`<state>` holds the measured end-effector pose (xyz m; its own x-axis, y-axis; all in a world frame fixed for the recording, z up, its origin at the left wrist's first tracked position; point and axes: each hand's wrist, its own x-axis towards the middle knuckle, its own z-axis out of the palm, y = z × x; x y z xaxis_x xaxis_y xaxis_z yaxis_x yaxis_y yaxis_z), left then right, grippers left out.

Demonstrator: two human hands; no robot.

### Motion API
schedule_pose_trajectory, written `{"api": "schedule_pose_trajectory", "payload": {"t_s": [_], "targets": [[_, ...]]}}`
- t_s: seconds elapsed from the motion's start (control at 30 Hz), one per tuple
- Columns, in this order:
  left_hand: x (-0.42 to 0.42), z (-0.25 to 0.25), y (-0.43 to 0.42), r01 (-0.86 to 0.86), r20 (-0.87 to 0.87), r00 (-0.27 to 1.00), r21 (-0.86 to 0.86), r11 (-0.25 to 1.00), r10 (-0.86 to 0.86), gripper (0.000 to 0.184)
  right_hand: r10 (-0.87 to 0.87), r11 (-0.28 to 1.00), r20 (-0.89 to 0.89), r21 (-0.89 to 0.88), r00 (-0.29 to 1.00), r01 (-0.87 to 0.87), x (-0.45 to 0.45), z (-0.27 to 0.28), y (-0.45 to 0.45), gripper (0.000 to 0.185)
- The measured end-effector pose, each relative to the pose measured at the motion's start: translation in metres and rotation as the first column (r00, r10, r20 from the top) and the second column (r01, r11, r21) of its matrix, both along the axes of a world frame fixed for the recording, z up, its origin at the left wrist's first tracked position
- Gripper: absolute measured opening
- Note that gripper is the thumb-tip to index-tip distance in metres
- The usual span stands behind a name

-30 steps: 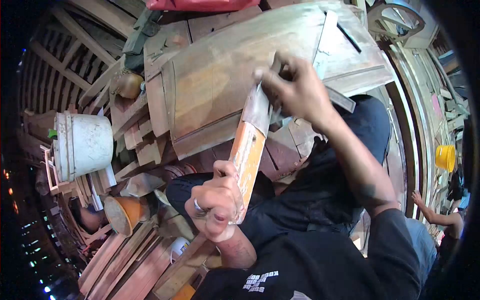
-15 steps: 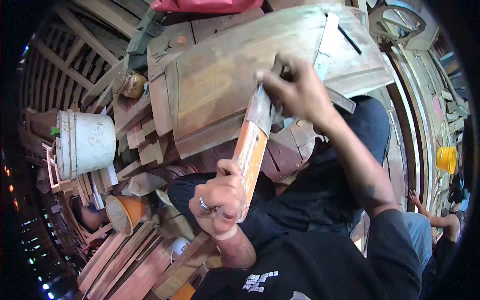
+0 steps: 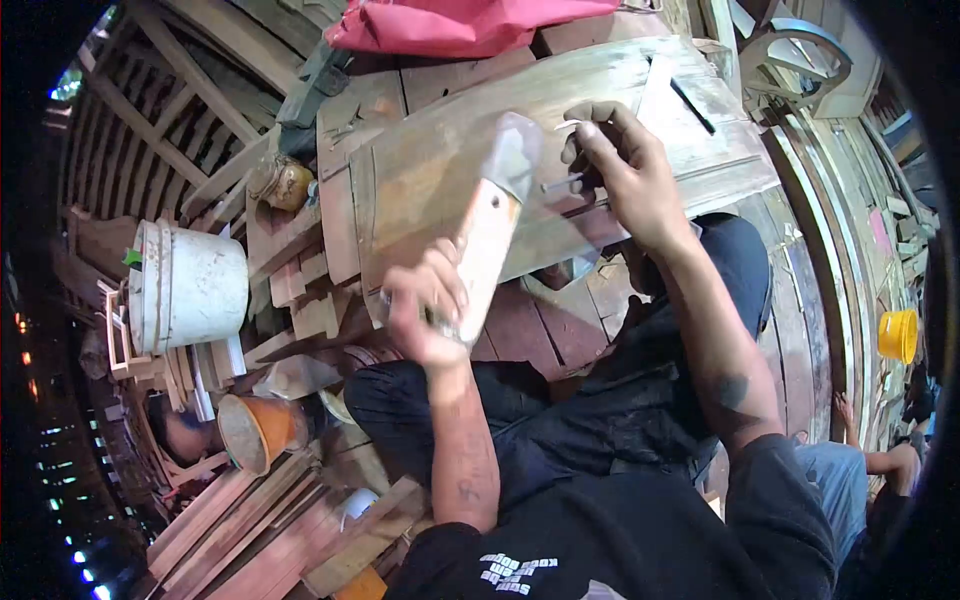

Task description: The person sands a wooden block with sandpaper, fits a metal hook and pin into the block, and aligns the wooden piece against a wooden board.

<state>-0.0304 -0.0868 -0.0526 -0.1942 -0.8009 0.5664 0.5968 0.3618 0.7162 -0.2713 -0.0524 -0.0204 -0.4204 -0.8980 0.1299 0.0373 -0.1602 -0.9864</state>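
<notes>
My left hand (image 3: 428,305) is wrapped round the lower end of a long tool with a pale, worn wooden handle (image 3: 487,250). A grey, rounded blade-like part (image 3: 516,155) covers its upper end, blurred by motion. To the right, my right hand (image 3: 620,165) is raised with bent fingers, pinching a small thin item (image 3: 562,184) that looks like a nail or pin. A gap separates that item from the tool. Beneath both hands lies a large curved wooden panel (image 3: 420,190) with a pale strip (image 3: 655,92) and a dark slot on it.
White bucket (image 3: 195,288) and orange bowl (image 3: 258,432) stand at left, near a jar (image 3: 280,183) and stacked boards (image 3: 230,520). Red cloth (image 3: 450,25) lies at the top. A yellow bucket (image 3: 897,336) is at far right, above another person's arm (image 3: 888,463).
The tool has lifted and moved away from my right hand, its upper part now separate from those fingers. My left hand has risen with it. The view has shifted slightly.
</notes>
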Motion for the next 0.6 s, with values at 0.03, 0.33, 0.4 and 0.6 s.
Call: {"api": "schedule_pose_trajectory", "payload": {"t_s": [0.03,0.33,0.4,0.6], "targets": [[-0.005,0.003,-0.009,-0.115,0.133,0.985,0.003,0.993,0.113,0.044,0.018,1.000,0.078,-0.024,0.997,-0.016,-0.001,-0.002,0.001,0.024],[-0.018,0.034,-0.015,-0.208,0.686,0.717,0.045,0.977,0.121,0.024,0.119,0.991,0.222,0.035,0.968,-0.130,0.009,-0.004,0.024,0.030],[-0.021,0.036,-0.011,-0.076,0.626,0.779,0.094,0.993,0.001,0.030,0.241,0.962,0.068,0.120,0.968,-0.247,0.012,-0.002,0.027,0.031],[-0.022,0.040,-0.001,0.092,0.612,0.789,-0.039,0.995,-0.049,0.054,0.412,0.907,0.147,0.028,0.899,-0.420,0.023,0.007,0.034,0.028]]}}
